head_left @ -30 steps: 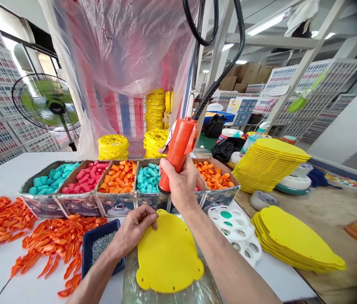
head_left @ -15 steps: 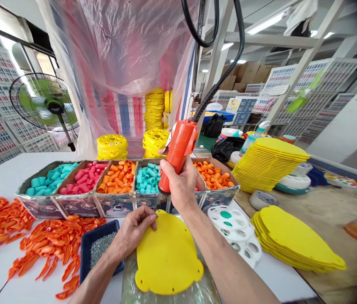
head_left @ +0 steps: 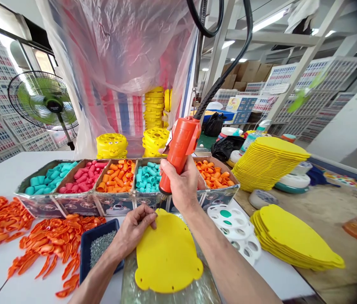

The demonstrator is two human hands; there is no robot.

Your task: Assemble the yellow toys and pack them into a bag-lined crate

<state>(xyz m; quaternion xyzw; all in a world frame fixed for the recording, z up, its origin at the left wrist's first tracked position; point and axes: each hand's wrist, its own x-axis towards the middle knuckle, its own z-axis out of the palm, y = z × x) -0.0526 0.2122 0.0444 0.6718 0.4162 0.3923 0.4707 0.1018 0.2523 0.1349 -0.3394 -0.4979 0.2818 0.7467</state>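
Note:
My right hand (head_left: 183, 183) is wrapped round a red electric screwdriver (head_left: 180, 145), held nose down with its black cable rising from the top. The thin bit points at the upper left edge of a yellow bear-shaped plastic plate (head_left: 167, 253); whether it touches is too small to tell. At that same edge my left hand (head_left: 138, 226) has its fingers drawn together by the bit, and anything pinched in them is hidden. Beneath the plate lies a plastic-wrapped block (head_left: 129, 280). Close to my left wrist stands a dark blue tray (head_left: 85, 240) of small metal screws (head_left: 100, 247).
Behind my hands runs a row of boxes (head_left: 115, 207) with turquoise, pink and orange parts. Orange pieces (head_left: 51, 242) are heaped at left. White perforated discs (head_left: 229, 223) and stacked yellow plates (head_left: 295, 236) lie at right. A fan (head_left: 53, 105) stands at back left.

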